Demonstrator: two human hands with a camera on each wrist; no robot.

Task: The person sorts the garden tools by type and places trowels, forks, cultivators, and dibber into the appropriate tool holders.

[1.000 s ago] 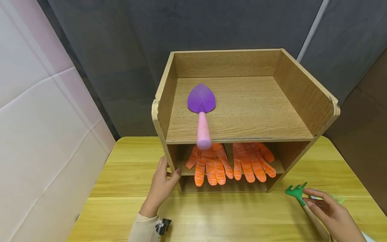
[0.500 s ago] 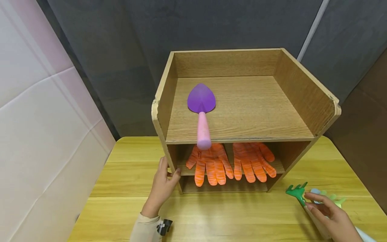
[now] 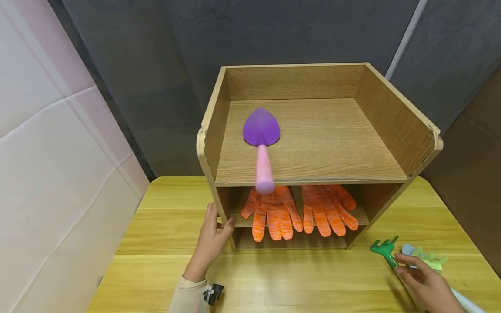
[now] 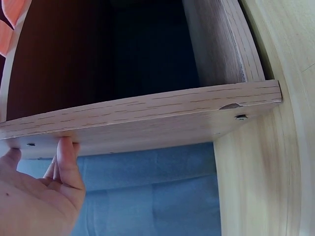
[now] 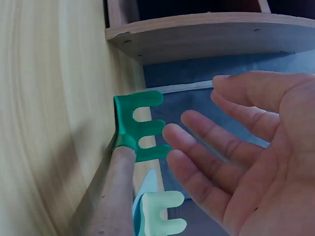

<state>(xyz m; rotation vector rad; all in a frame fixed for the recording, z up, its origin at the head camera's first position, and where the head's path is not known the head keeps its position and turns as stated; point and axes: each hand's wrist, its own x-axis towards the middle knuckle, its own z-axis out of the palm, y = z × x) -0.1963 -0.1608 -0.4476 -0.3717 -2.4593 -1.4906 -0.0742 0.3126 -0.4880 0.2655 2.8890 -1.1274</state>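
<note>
My left hand [image 3: 209,243] touches the left side panel of a small wooden shelf [image 3: 321,139]. In the left wrist view its fingertips rest against that panel's outer face. At the right, my right hand [image 3: 424,282] hovers over a green hand rake [image 3: 385,250] with a wooden handle [image 5: 115,184]. The right wrist view shows its fingers spread loosely, beside the green prongs and holding nothing. A pale green rake [image 3: 433,263] and a light blue tool [image 3: 408,249] lie just beyond it, partly hidden by the hand.
A purple trowel [image 3: 261,128] lies on the shelf's top, its pink handle jutting over the front edge. Two orange gloves [image 3: 274,215] hang over the middle shelf board, fingers downward. The shelf stands on a yellow wooden table [image 3: 164,221], with dark panels behind.
My right hand has drawn slightly toward me, uncovering more of the light blue tool and pale green rake. The left hand stays at the shelf's side.
</note>
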